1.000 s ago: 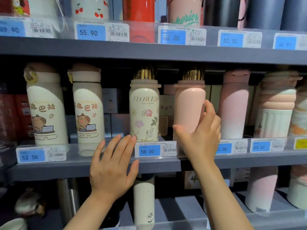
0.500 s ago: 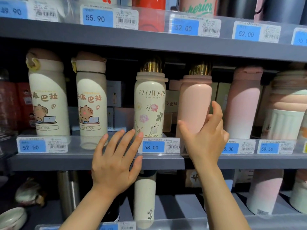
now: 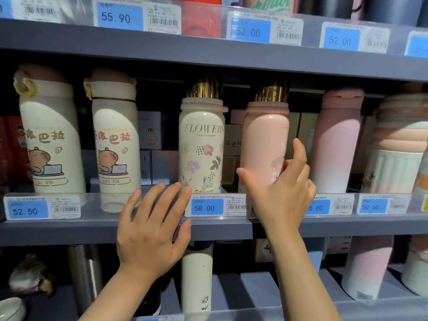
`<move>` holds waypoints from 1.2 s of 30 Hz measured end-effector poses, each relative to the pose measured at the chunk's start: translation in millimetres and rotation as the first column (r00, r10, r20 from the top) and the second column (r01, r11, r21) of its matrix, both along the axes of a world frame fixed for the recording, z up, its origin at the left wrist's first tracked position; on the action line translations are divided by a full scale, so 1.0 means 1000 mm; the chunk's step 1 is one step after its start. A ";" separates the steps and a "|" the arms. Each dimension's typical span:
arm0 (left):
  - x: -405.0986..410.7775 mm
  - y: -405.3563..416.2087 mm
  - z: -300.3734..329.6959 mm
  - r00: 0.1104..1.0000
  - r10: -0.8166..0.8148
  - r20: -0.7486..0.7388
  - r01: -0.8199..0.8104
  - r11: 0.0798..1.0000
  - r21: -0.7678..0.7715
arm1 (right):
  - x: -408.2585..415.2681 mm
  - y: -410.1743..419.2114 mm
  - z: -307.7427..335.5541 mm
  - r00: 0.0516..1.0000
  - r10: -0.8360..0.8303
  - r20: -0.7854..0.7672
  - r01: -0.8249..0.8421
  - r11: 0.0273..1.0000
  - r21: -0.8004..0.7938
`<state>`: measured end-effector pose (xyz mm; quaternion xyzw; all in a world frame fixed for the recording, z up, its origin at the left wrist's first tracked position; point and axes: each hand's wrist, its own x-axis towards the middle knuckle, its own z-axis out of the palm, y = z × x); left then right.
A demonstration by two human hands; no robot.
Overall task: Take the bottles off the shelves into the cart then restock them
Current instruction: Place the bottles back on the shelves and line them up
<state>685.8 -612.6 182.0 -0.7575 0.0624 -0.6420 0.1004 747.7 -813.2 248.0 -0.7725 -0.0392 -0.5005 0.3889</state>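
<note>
Both hands raised at the middle shelf's front edge.
Left hand (image 3: 152, 230): fingers straight, spread, palm forward. Right hand (image 3: 281, 193): thumb and fingers opened in a C, forearm rising from lower right.

A cream steel bottle printed with flowers (image 3: 201, 149) stands upright on the grey middle shelf (image 3: 69, 230). Just beside it, on its right, stands a plain pink gold-capped bottle (image 3: 266, 140).
</note>
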 end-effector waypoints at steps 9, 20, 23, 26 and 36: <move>0.000 0.001 0.000 1.000 0.017 -0.003 -0.017 1.000 0.010 | -0.002 -0.004 -0.004 0.995 0.079 0.062 -0.078 0.997 -0.031; -0.002 -0.001 0.001 1.000 0.011 -0.026 -0.011 1.000 -0.010 | 0.000 -0.001 -0.003 0.998 0.009 0.055 -0.006 0.999 -0.052; -0.002 -0.001 0.001 1.000 0.016 -0.024 -0.017 1.000 -0.004 | 0.000 -0.002 -0.004 0.997 0.040 0.058 -0.038 0.998 -0.041; -0.002 -0.001 0.001 1.000 0.017 -0.022 -0.017 1.000 -0.001 | 0.000 -0.002 -0.005 0.996 0.067 0.055 -0.066 0.998 -0.006; -0.003 -0.001 0.001 0.999 0.019 -0.032 -0.019 1.000 -0.007 | -0.006 -0.003 -0.007 0.992 0.117 0.047 -0.114 0.991 -0.064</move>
